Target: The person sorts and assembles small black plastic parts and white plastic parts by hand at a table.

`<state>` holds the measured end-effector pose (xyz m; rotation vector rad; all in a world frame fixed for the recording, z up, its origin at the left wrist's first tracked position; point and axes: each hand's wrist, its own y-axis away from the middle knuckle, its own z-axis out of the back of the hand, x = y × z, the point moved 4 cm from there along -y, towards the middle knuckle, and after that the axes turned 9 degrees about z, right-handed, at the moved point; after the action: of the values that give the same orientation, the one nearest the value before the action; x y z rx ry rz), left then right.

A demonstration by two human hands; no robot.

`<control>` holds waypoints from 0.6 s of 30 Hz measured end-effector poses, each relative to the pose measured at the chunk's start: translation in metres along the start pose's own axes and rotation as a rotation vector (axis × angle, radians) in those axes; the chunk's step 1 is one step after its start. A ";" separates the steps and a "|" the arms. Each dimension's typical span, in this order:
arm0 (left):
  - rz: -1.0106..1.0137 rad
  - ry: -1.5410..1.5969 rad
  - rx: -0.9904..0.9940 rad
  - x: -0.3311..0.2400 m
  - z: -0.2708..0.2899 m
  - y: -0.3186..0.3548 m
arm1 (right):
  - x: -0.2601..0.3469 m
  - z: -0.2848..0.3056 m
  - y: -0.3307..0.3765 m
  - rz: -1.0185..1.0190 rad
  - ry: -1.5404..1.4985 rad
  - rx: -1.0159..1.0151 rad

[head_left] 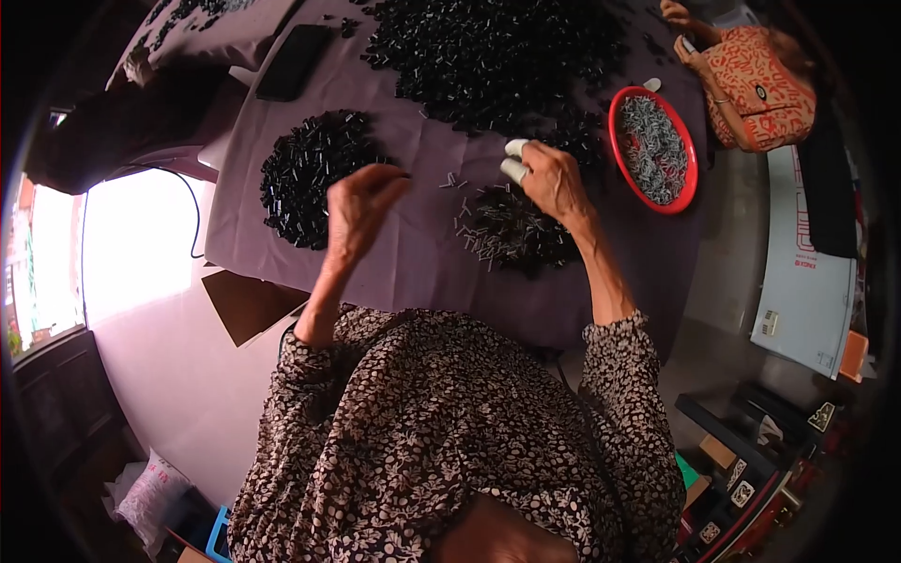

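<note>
My left hand (361,211) is closed in a pinch beside a round heap of small black tube-like pieces (314,178). A dark speck shows at its fingertips, too small to make out. My right hand (556,183) has white covers on two fingertips, and its fingers are curled; whatever they grip is hidden. Beneath and beside it lies a smaller mixed pile of small grey metal pieces (488,242) and black ones. A red oval basin (693,178) full of small grey metal pieces (654,141) stands to the right of that hand.
A purple cloth (422,272) covers the table. At the far side spreads a large black heap of pieces (488,56). A dark phone (293,61) lies at the far left. Another person in an orange patterned top (765,89) sits at the right edge. A cardboard box (249,305) is below the table's left edge.
</note>
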<state>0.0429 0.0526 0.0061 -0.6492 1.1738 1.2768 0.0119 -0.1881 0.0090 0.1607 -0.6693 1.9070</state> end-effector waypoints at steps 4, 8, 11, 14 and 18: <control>-0.155 -0.357 -0.322 0.007 0.045 -0.010 | -0.018 -0.018 -0.019 -0.016 -0.035 -0.043; -0.174 -0.487 -0.421 0.029 0.062 -0.017 | -0.016 -0.043 -0.036 0.016 -0.022 -0.010; -0.237 -0.544 -0.476 0.032 0.064 -0.016 | -0.019 -0.052 -0.042 0.015 0.047 0.029; -0.273 -0.525 -0.495 0.016 0.055 -0.011 | -0.025 -0.057 -0.038 0.029 0.102 0.107; 0.056 0.156 -0.014 -0.003 0.007 -0.010 | -0.010 -0.038 -0.034 0.042 -0.101 0.029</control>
<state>0.0549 0.0557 0.0086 -0.7416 1.3197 1.3003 0.0536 -0.1665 -0.0137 0.2646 -0.7174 1.9601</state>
